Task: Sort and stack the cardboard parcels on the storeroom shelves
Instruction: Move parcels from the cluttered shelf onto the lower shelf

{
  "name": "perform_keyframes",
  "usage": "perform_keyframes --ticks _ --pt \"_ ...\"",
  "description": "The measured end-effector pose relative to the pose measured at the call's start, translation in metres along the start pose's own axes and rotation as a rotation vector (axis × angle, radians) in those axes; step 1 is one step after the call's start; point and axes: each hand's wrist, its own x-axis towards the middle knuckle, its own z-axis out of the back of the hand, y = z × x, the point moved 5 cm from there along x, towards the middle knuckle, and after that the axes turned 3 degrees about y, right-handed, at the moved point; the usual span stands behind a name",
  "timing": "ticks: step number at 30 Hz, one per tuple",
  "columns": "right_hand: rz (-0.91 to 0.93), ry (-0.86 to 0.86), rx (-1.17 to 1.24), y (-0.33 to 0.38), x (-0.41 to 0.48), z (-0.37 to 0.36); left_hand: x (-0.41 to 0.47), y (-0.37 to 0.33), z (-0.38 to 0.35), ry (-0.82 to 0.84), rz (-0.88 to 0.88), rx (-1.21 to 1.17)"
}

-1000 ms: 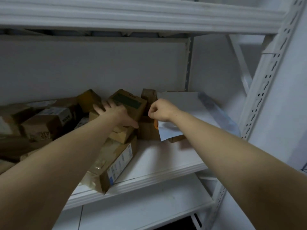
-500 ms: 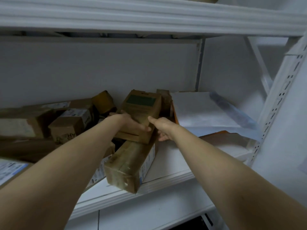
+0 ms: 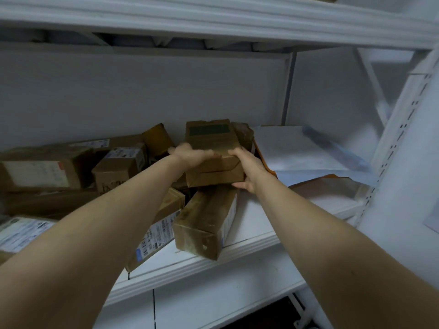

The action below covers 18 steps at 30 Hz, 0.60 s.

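A brown cardboard parcel (image 3: pixel 212 154) with a dark green label lies tilted atop a long carton (image 3: pixel 206 220).

A pile of white plastic mailer bags (image 3: pixel 299 153) lies flat at the right end of the shelf (image 3: pixel 251 222), reaching back toward its rear edge. An orange-edged flat envelope (image 3: pixel 330 186) lies under the pile and shows near the front right corner. Behind stands a plain grey wall (image 3: pixel 142 96), while a white perforated upright (image 3: pixel 403 129) and a slanted brace (image 3: pixel 370 77) frame the right side.
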Motion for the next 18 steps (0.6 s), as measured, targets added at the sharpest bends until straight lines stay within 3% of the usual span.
perform_keyframes --ticks 3,10,18 --pt "0.032 -0.01 0.087 0.0 -0.006 0.002 -0.005 0.009 0.005 0.0 0.023 -0.269" --pt "0.047 0.032 0.153 -0.005 -0.028 0.008 -0.038 0.018 0.005 0.036 0.103 -0.527" --pt "0.134 0.028 0.041 -0.002 -0.067 0.048 -0.073 0.004 -0.025 -0.035 0.108 -0.443"
